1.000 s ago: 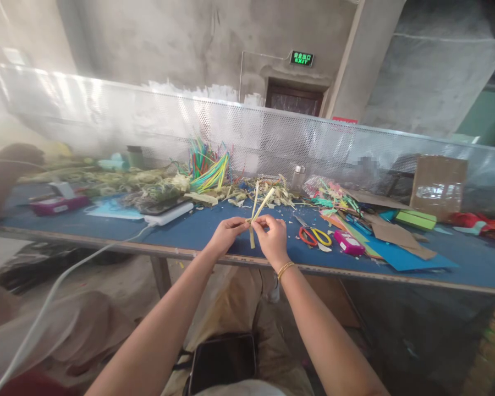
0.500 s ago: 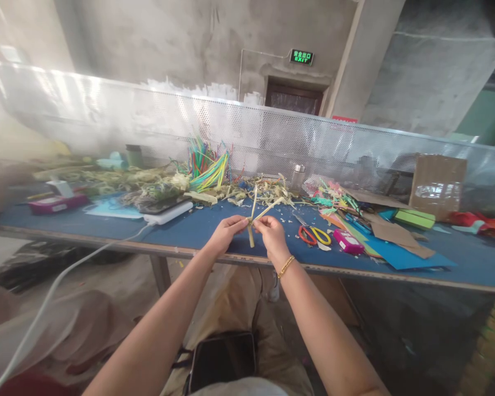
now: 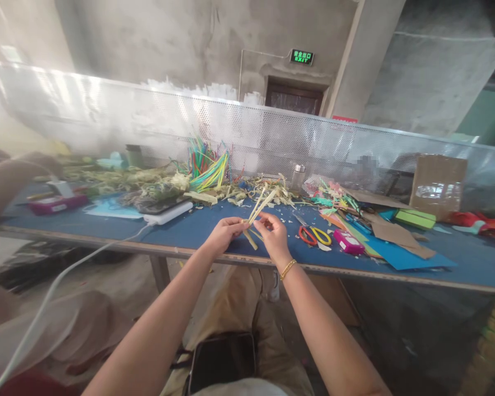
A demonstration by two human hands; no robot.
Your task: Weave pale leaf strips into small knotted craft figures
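Pale strips (image 3: 259, 208), two ends upward, are pinched in the left hand (image 3: 226, 235) above the near edge of the blue table (image 3: 190, 235). The right hand (image 3: 274, 237) bends its fingers beside them; whether it pinches, I cannot tell. Rightward lie one pair of scissors (image 3: 312, 229) and a pink box (image 3: 348, 242). Beyond stands one lidded bottle (image 3: 298, 179), contents unclear.

We see fibrous, matt strips (image 3: 261, 208) near, a shiny metal screen (image 3: 247, 126) far, glossy tape (image 3: 433, 191) on cardboard (image 3: 443, 168) right, rough concrete wall (image 3: 169, 44) beyond.
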